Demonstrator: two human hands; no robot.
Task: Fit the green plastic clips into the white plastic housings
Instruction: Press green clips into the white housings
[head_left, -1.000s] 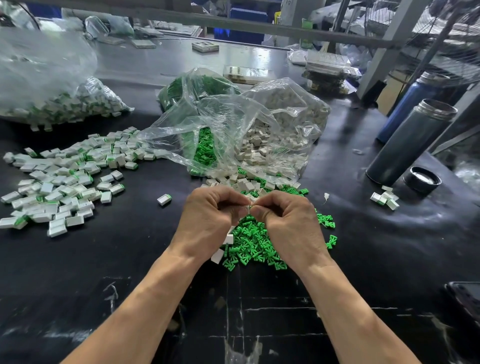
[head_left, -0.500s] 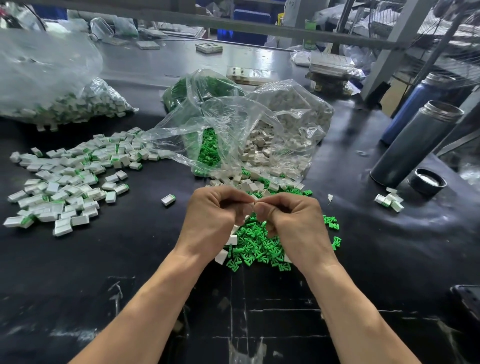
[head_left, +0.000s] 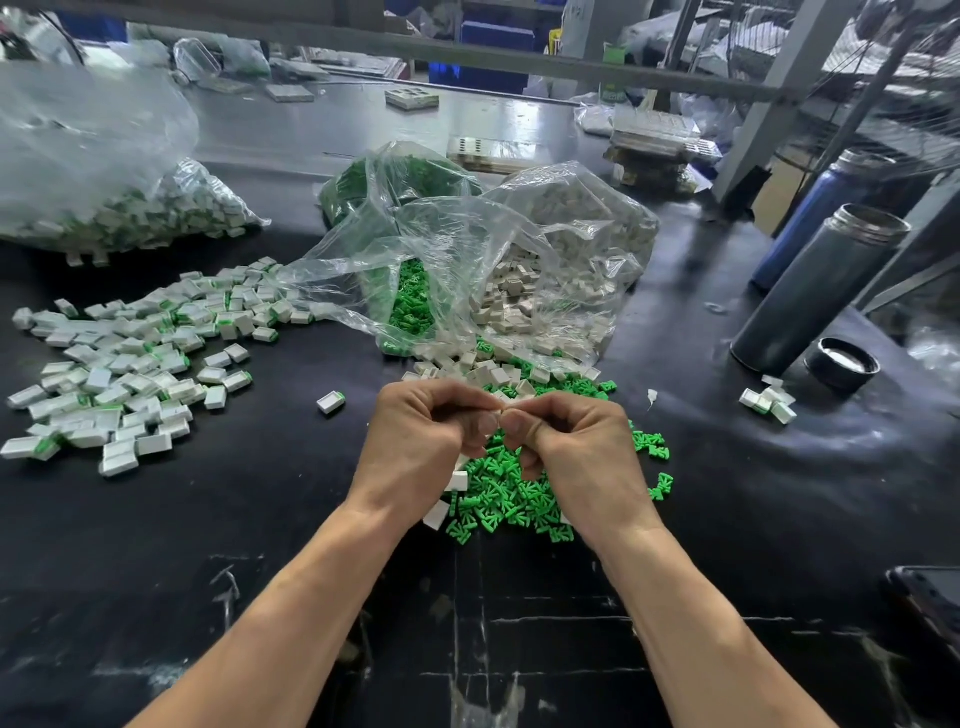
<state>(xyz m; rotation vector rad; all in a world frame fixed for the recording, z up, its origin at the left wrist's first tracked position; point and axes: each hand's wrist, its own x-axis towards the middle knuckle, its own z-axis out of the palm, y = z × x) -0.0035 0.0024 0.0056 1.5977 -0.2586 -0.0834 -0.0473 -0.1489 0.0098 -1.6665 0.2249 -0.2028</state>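
My left hand (head_left: 415, 447) and my right hand (head_left: 576, 457) meet fingertip to fingertip above a pile of loose green clips (head_left: 498, 499). Both have curled fingers and pinch a small part between them; only a pale sliver of it shows, so I cannot tell which piece each hand holds. Loose white housings (head_left: 488, 371) lie just beyond the hands, spilling from a clear bag (head_left: 550, 270). A second clear bag (head_left: 410, 296) holds green clips. Finished housings with green ends (head_left: 130, 369) spread across the left of the black table (head_left: 208, 519).
One assembled piece (head_left: 331, 401) lies alone left of the hands. A large bag of assembled pieces (head_left: 104, 197) sits at the far left. Two metal flasks (head_left: 815, 291) and a lid (head_left: 841, 364) stand right, with a few pieces (head_left: 769, 402) nearby. A dark phone (head_left: 930, 597) lies at the right edge.
The hands stay together over the green pile, fingertips working the small part. No piece on the table has moved; only the view has shifted slightly.
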